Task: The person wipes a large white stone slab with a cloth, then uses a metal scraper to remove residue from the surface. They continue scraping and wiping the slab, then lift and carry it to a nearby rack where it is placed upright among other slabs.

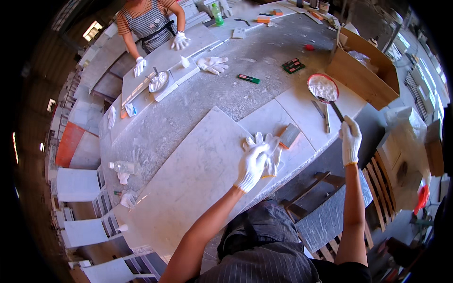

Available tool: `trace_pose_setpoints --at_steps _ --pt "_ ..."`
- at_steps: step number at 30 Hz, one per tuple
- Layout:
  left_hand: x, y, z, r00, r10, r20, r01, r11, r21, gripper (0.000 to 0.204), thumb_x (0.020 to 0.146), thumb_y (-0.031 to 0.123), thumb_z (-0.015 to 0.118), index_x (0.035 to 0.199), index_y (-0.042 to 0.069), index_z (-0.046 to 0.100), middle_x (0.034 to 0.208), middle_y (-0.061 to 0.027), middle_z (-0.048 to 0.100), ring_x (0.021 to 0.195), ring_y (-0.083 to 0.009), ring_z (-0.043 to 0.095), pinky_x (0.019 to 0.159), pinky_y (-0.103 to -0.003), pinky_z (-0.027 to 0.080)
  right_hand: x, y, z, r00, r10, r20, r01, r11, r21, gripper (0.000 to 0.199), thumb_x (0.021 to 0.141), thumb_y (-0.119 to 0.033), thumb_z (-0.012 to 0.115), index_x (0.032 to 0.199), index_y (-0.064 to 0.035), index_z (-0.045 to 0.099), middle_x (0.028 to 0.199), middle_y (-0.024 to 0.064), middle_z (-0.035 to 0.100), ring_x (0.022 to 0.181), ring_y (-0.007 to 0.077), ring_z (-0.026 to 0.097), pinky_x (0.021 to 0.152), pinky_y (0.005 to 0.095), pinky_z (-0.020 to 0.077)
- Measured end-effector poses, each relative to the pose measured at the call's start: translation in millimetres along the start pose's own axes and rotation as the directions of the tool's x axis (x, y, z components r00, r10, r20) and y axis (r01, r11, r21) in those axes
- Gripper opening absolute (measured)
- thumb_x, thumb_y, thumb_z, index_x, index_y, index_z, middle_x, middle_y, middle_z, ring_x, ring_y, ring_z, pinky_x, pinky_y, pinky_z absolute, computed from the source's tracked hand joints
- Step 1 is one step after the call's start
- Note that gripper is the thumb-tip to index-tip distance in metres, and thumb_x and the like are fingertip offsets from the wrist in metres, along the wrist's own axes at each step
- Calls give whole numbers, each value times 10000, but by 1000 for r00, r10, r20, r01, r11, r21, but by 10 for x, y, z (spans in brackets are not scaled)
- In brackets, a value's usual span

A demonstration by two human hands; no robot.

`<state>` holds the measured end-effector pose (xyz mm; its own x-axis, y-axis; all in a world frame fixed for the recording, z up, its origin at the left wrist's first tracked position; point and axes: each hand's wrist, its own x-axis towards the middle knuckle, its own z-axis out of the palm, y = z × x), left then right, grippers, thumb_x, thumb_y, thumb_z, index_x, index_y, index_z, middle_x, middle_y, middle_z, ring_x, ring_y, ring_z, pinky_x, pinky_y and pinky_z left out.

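Note:
My left hand (253, 164), in a white knit glove, lies over a loose white glove (272, 166) on the pale marble slab (188, 165). Its fingers look stretched out, though they blend with the loose glove. Beside its fingertips is a grey block with an orange side (289, 136). My right hand (350, 141), also gloved, is closed on the dark handle of a red-rimmed pan (323, 87) filled with white paste. Near that pan, a flat scraper-like tool (327, 118) rests on the slab.
Across the table, a person in striped sleeves (153, 26) rests gloved hands on another slab, near a second bowl of paste (159, 81). A cardboard box (363, 68) stands at right. Green packs (293, 65), a clear bottle (121, 167) and a glove (213, 64) lie about.

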<state>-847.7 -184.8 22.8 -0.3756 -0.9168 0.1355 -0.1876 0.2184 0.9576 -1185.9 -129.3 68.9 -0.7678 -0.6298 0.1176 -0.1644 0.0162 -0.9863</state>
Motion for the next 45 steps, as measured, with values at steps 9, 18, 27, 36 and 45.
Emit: trace_pose_setpoints --at_steps 9,18,27,36,45 --pt "304 -18 126 983 156 99 -178 653 736 505 821 258 699 1284 91 586 1294 -172 586 1182 -362 513 930 -493 418 1450 602 -3 930 -302 209 363 667 -651 214 941 -132 571 1098 -50 691 929 174 701 825 310 689 748 395 530" --pt "-10 704 112 979 -200 -34 176 759 627 232 843 133 673 1049 87 577 980 -145 617 921 -295 632 767 -450 504 1907 1050 155 869 -271 414 495 452 -743 166 933 -167 530 912 -38 633 886 184 650 841 371 629 744 469 478" --pt "-360 -58 659 986 -145 78 143 989 35 156 926 153 607 1033 56 666 929 -130 667 815 -331 637 729 -391 500 1061 -26 532 759 -463 459 646 444 -620 444 1037 -273 485 1401 -21 513 1355 210 547 1240 373 536 1036 449 441" --pt "-1520 -150 -177 922 -227 -313 298 933 202 261 940 141 615 1182 58 666 1147 -150 683 1010 -310 656 909 -389 496 -1466 686 1263 300 -392 870 829 558 -35 297 907 -90 619 1197 -81 683 1254 149 633 1123 390 571 1000 506 425" --pt "-2350 -6 -627 762 -178 -623 438 850 293 243 944 148 591 1152 69 689 1010 -149 690 952 -328 637 841 -415 489 -912 622 1708 587 -233 776 707 614 -350 338 994 -165 517 1292 -39 614 1345 176 573 1199 369 574 1044 404 442"
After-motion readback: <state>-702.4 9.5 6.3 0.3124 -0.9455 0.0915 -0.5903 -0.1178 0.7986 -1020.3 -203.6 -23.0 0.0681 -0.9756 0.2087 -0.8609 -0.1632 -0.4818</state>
